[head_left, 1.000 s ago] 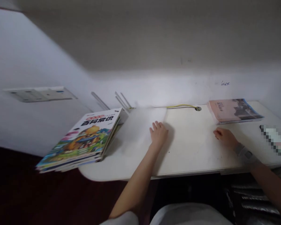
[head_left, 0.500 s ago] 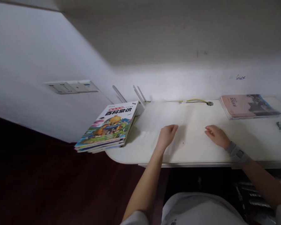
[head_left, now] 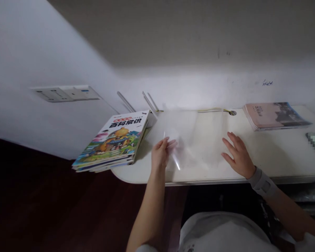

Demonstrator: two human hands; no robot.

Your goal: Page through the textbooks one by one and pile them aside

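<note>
A clear plastic sheet (head_left: 196, 140) lies across the middle of the white desk (head_left: 278, 157). My left hand (head_left: 160, 154) pinches the sheet's left part and lifts it a little, so the film bends and glints. My right hand (head_left: 237, 154) lies flat on the sheet's right part with its fingers spread. A grey band sits on my right wrist.
A stack of colourful children's books (head_left: 112, 141) hangs over the desk's left end. A pinkish book (head_left: 274, 115) lies at the back right. A white router with antennas (head_left: 149, 108) stands by the wall, and a yellow cable (head_left: 212, 110) runs to a hole in the desk. A wall socket panel (head_left: 65, 92) is at left.
My left hand has shifted left and closed on the sheet's edge, raising it. My right hand has opened flat on the sheet. The camera view has swung slightly.
</note>
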